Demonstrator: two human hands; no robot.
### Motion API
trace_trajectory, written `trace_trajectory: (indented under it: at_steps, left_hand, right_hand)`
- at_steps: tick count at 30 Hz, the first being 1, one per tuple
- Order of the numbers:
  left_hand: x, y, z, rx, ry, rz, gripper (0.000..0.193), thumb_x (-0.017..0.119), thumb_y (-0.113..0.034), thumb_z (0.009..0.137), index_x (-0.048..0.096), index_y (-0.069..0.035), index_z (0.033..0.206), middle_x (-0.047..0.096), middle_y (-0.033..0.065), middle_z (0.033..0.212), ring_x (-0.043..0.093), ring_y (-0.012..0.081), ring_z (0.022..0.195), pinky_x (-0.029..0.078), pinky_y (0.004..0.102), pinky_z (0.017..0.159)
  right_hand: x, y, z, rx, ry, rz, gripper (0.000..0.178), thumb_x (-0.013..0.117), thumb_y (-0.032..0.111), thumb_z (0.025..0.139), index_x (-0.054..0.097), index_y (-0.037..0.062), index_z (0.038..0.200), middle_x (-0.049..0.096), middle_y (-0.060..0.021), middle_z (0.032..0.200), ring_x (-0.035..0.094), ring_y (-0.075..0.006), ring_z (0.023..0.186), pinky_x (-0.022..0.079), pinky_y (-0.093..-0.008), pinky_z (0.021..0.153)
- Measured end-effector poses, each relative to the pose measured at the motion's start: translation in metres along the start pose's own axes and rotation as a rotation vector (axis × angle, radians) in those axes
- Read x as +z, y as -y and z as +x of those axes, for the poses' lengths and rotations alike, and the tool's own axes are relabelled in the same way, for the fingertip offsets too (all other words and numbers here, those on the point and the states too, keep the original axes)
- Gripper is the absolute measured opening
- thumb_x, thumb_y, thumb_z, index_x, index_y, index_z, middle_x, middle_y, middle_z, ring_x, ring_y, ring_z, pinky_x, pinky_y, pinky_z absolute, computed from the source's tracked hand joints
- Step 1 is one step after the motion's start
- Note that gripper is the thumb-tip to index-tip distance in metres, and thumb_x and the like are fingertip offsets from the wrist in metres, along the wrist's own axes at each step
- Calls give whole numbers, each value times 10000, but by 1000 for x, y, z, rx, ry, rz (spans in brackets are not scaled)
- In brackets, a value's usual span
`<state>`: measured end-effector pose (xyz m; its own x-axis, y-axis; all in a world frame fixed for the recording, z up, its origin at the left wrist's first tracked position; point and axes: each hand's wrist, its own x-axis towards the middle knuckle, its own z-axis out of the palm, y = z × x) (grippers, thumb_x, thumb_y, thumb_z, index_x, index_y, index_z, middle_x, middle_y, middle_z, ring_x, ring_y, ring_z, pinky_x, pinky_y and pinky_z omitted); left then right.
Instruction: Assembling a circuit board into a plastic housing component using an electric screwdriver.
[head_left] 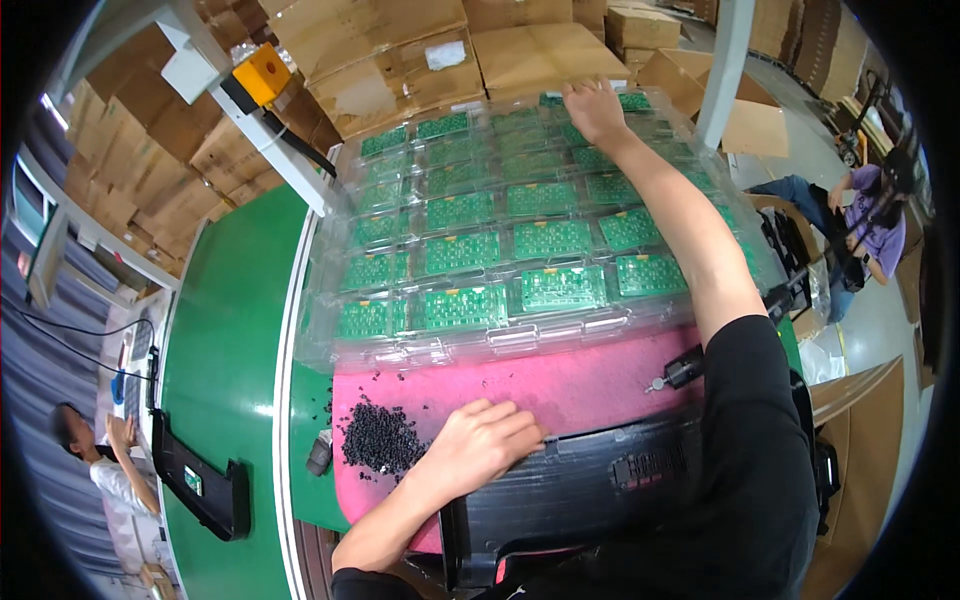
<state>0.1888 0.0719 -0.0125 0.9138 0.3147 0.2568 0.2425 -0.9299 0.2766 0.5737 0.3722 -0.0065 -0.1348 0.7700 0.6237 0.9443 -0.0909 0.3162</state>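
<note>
Stretched far forward, my right hand (597, 112) is at the back row of a clear plastic tray (480, 352), its fingers bent at a green circuit board (551, 99). The fingertips are partly hidden. Rows of green circuit boards (563, 287) lie in the tray's pockets. Close to me, my left hand (485, 445) is curled over the upper left edge of a black plastic housing (580, 480). A heap of small black parts (380, 440) lies on the pink mat (570, 375), left of that hand. A black electric screwdriver (684, 368) rests beside my right upper arm.
Left of the bench runs a green conveyor (225, 350) carrying another black housing (200, 480). A metal post (250, 110) rises at the tray's left, another (725, 75) at its right. Cardboard boxes (390, 70) stand behind. One person (110, 455) sits left, another (865, 225) right.
</note>
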Motion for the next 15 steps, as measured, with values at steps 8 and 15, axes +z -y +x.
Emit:
trace_trajectory:
  at_steps: [8,15]
  left_hand:
    - [0,-6,-3,29,-107,-98,227,754,-191,815,668,-55,975,640,89,903,637,284,853,530,378,753]
    - [-18,-45,9,-176,-516,-917,750,720,-134,893,309,20,1501,497,177,1424,512,238,1281,452,368,1018]
  right_hand:
    - [-187,50,-68,363,-8,1034,292,462,134,980,649,-20,1143,703,-222,1004,681,-332,925,513,-390,851]
    - [-327,119,-206,376,175,1933,206,485,70,1014,635,-43,1099,688,-54,909,610,-81,799,514,-245,689]
